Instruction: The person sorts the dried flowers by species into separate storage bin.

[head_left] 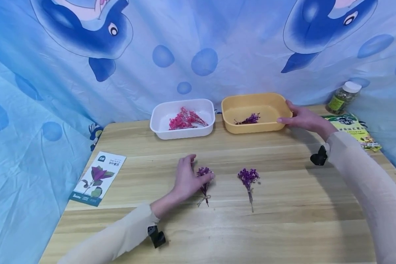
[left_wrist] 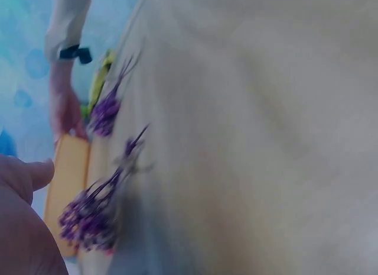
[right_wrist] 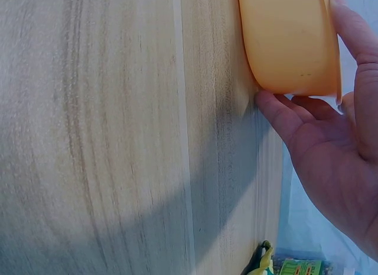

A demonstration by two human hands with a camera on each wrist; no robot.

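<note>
My right hand point(head_left: 305, 118) holds the right end of a yellow plastic tray point(head_left: 250, 128). In the right wrist view its thumb lies at the tray's rim and its fingertips touch the end wall. Inside that tray is a small bunch of purple dried flowers point(head_left: 252, 118). My left hand point(head_left: 187, 177) is beside a tied purple bunch point(head_left: 204, 186) on the table, thumb over the flowers. In the left wrist view the thumb stands apart from the bunch. Another purple bunch point(head_left: 248, 177) lies to the right, stems toward me.
Left of the yellow tray stands a white tray point(head_left: 158, 131) with pink dried flowers point(head_left: 186, 119). A seed packet point(head_left: 97, 178) lies at the table's left. A lidded jar point(head_left: 344, 97) and a yellow bag point(head_left: 351, 128) are at the back right. A blue curtain point(head_left: 250, 55) hangs behind.
</note>
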